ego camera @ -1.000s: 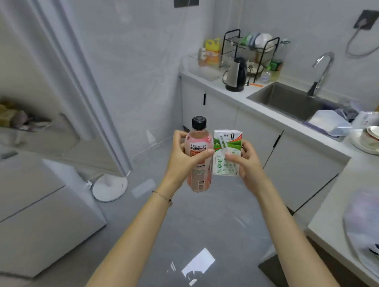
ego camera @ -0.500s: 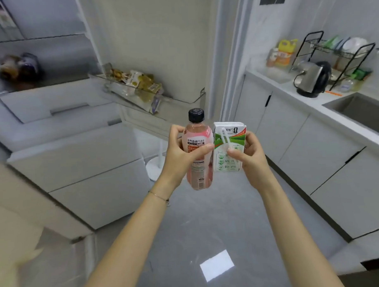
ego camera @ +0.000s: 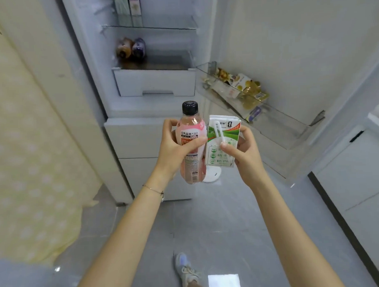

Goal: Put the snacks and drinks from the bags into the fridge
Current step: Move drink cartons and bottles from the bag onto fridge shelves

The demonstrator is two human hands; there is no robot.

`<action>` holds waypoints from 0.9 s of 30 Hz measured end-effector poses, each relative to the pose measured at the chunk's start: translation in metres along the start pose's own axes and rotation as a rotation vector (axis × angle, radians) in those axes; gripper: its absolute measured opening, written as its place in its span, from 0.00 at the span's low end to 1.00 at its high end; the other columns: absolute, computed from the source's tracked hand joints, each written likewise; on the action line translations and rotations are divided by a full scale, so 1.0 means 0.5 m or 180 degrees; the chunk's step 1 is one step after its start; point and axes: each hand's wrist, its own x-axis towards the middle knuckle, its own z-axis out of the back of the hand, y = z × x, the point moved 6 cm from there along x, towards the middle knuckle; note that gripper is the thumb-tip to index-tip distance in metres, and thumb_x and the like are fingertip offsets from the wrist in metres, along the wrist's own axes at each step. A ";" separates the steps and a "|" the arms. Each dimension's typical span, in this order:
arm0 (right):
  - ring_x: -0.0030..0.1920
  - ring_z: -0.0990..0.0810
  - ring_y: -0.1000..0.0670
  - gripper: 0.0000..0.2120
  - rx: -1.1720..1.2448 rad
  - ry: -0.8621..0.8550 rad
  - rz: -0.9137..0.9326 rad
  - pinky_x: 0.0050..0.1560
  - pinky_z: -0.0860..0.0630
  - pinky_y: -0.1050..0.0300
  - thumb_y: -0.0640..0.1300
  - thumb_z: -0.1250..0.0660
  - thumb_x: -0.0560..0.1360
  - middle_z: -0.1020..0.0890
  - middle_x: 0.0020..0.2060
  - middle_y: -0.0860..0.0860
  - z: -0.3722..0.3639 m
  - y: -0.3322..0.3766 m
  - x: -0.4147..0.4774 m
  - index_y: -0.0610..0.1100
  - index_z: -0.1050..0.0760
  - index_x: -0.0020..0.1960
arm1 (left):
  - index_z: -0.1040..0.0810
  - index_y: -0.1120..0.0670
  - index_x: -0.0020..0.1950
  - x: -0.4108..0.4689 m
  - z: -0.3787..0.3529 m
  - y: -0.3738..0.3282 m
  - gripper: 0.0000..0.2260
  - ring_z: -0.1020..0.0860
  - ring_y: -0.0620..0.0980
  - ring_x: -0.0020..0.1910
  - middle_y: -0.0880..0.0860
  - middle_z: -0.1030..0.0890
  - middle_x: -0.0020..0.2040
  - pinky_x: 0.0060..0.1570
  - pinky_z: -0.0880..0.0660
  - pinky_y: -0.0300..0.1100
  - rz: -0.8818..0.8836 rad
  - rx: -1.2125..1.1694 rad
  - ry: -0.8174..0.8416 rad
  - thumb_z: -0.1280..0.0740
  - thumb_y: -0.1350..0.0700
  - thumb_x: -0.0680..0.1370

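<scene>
Before the open fridge (ego camera: 154, 84), in the head view, both drinks are in the air, carried side by side and touching, in front of the lower drawers. The left hand (ego camera: 176, 148) has its fingers and thumb wrapped round the middle of the pink bottle (ego camera: 191, 164), which is upright with its black cap on. The right hand (ego camera: 247, 154) grips the milk carton (ego camera: 217, 157) by its narrow sides, thumb pressing the front beside the taped straw. Inside, two bottles (ego camera: 130, 47) lie near the back left corner of the glass shelf (ego camera: 166, 62). Snack packets (ego camera: 242, 87) sit along the door shelf (ego camera: 280, 118). The bottle looks full, so fairly heavy, stiff and smooth, perhaps slick, and a hold round the waist suits it. The carton is light and squashes easily, so I would hold it gently by the edges and stand it on its base near the shelf's front edge, toward the right
</scene>
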 end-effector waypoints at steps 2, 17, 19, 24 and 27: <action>0.54 0.18 0.43 0.27 0.0063 0.0158 -0.0054 0.51 0.20 0.47 0.40 0.27 0.68 0.17 0.54 0.45 -0.047 -0.018 0.045 0.41 0.33 0.64 | 0.33 0.48 0.55 0.026 0.051 0.000 0.26 0.17 0.47 0.45 0.52 0.20 0.51 0.42 0.21 0.40 -0.0007 0.0053 -0.0175 0.22 0.53 0.65; 0.53 0.17 0.46 0.26 0.0292 0.0823 -0.0161 0.50 0.19 0.51 0.39 0.24 0.67 0.16 0.52 0.51 -0.291 -0.075 0.434 0.47 0.31 0.61 | 0.34 0.50 0.54 0.305 0.337 -0.037 0.24 0.18 0.46 0.44 0.51 0.20 0.47 0.43 0.21 0.40 -0.0214 0.0346 -0.1118 0.23 0.58 0.69; 0.54 0.17 0.45 0.26 0.0299 0.0835 -0.0152 0.51 0.19 0.50 0.40 0.25 0.68 0.17 0.54 0.49 -0.315 -0.076 0.476 0.46 0.31 0.62 | 0.35 0.51 0.54 0.337 0.360 -0.037 0.23 0.18 0.48 0.44 0.51 0.20 0.47 0.45 0.21 0.43 -0.0231 0.0317 -0.1180 0.23 0.59 0.69; 0.53 0.16 0.47 0.20 0.0281 0.0756 -0.0143 0.50 0.18 0.51 0.35 0.30 0.72 0.16 0.52 0.53 -0.360 -0.088 0.565 0.46 0.31 0.60 | 0.35 0.49 0.54 0.428 0.408 -0.038 0.24 0.18 0.53 0.47 0.53 0.19 0.49 0.48 0.20 0.50 -0.0235 0.0204 -0.1177 0.23 0.57 0.68; 0.53 0.16 0.48 0.19 0.0272 0.0602 -0.0117 0.51 0.19 0.51 0.34 0.30 0.72 0.17 0.53 0.51 -0.374 -0.100 0.622 0.47 0.31 0.59 | 0.34 0.50 0.54 0.489 0.433 -0.034 0.24 0.18 0.49 0.47 0.50 0.19 0.48 0.48 0.20 0.47 -0.0290 0.0185 -0.1166 0.24 0.55 0.66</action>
